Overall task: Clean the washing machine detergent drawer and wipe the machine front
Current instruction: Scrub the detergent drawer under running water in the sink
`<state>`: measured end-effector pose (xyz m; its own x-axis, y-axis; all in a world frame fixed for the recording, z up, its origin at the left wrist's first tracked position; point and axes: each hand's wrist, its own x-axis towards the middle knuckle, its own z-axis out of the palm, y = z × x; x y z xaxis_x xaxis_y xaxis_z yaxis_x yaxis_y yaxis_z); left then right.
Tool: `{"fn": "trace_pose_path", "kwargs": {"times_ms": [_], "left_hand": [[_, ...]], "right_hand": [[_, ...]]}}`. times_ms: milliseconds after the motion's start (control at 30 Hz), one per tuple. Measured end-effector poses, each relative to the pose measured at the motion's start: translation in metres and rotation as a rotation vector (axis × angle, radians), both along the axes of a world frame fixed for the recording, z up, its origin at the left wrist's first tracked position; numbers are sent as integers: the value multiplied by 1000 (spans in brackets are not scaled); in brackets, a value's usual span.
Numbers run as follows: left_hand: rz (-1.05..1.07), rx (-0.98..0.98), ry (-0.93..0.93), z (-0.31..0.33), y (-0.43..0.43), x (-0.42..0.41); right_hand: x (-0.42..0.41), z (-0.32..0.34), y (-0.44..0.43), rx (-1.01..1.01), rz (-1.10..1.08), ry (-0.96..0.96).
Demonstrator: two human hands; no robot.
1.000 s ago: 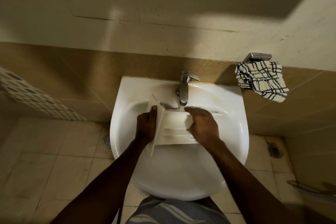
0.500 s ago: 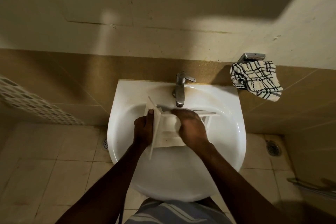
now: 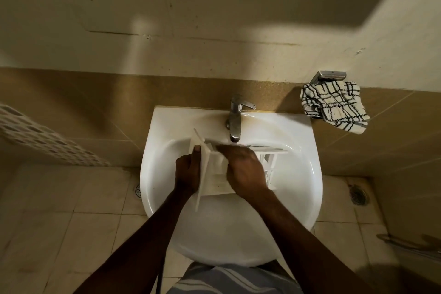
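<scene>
Detergent drawer (image 3: 216, 182), white plastic, lies across the basin of the white sink (image 3: 167, 124) at the centre of the frame, its far edge just below the spout of the chrome tap (image 3: 235, 122). The left hand (image 3: 187, 173) grips the drawer's front panel at the left end, thumb pressed on the panel and the other fingers curled against its left side. The right hand (image 3: 245, 172) lies over the drawer's open compartments, fingers reaching toward the panel; blur hides whether they pinch anything. At the upper right, a checked cloth (image 3: 333, 107) hangs from a metal holder (image 3: 330, 75) on the wall.
</scene>
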<state>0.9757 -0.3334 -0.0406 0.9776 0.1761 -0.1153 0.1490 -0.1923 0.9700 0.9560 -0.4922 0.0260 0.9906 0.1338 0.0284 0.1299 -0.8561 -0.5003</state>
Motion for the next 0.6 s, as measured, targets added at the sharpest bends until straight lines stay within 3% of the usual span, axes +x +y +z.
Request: {"fn": "trace_pose_path", "kwargs": {"times_ms": [100,267,333,433,533,600], "left_hand": [[9,-24,-15,0,1,1],[-33,-27,-38,5,2,-5],[-78,-6,-93,3,5,-14],[-134,175,-257,-2,15,-22],[-115,281,-346,-8,19,-27],[-54,228,-285,-10,15,-31]], "right_hand": [[3,-5,-56,-13,-268,61],[25,4,-89,221,-485,320],[32,10,-87,144,-490,402],[37,19,-85,13,-500,581],[26,14,-85,-6,-592,540],[13,9,-82,13,-704,452]]}}
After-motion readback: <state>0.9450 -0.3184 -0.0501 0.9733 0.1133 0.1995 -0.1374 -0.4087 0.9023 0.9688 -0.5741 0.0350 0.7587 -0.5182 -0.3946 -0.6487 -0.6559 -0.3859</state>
